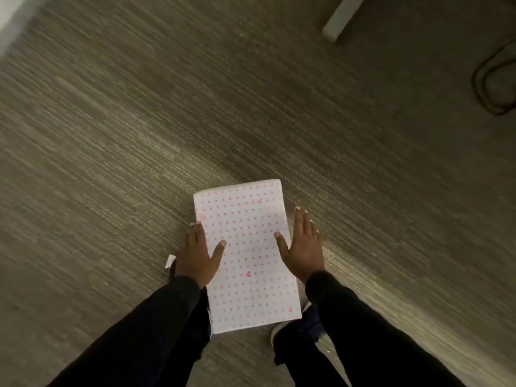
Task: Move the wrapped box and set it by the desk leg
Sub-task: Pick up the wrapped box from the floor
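Two bare hands clamp a flat rectangular box wrapped in white paper with small pink hearts [247, 255] from either side, the left hand [196, 254] and the right hand [303, 248] each pressed flat along a long edge, fingers straight, thumbs laid on top. The box sits between them above grey striped carpet [111, 135]. The carry appears under way; the pale desk leg [342, 19] stands well ahead and rightward, so the next move calls for advancing and lowering beside it.

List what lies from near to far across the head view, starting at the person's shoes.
Shoe → wrapped box, held between left hand and right hand → bare carpet → desk leg.
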Tool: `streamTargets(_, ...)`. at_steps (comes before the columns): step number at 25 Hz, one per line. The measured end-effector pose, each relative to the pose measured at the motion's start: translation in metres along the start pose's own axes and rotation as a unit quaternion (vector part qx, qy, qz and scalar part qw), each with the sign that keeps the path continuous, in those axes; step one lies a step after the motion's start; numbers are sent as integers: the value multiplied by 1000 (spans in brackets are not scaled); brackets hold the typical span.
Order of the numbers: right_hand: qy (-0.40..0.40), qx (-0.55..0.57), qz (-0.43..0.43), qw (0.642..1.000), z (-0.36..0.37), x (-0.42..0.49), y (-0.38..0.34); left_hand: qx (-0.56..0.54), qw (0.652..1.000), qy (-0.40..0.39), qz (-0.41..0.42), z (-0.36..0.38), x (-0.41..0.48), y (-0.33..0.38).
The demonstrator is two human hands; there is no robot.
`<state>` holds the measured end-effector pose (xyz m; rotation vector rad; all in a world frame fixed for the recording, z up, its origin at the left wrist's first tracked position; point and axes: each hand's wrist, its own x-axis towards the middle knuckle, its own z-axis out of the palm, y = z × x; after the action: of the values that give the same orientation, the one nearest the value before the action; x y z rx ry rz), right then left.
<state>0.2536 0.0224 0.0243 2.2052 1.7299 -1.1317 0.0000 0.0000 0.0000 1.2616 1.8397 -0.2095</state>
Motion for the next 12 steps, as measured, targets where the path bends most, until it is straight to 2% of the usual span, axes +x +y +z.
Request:
streamTargets(3, -24, 64, 47, 997, 29, 16, 16, -134, 985, 38, -102, 27, 18, -15)
streamTargets(5, -59, 159, 98, 981, 45, 25, 25, -226, 961, 27, -160, 42, 27, -21)
streamTargets(6, -76, 219, 136, 963, 52, 26, 25, -274, 942, 16, -192, 47, 29, -19)
streamTargets(8, -119, 352, 221, 902, 58, 34, 26, -365, 900, 11, -238, 49, 36, -18)
streamTargets(9, -138, 395, 244, 875, 59, 38, 27, -380, 891, 22, -248, 51, 39, -19)
streamTargets(10, -149, 412, 248, 864, 58, 41, 29, -377, 890, 31, -254, 51, 41, -19)
streamTargets(12, -154, 402, 237, 871, 52, 44, 30, -384, 889, 25, -248, 50, 42, -15)
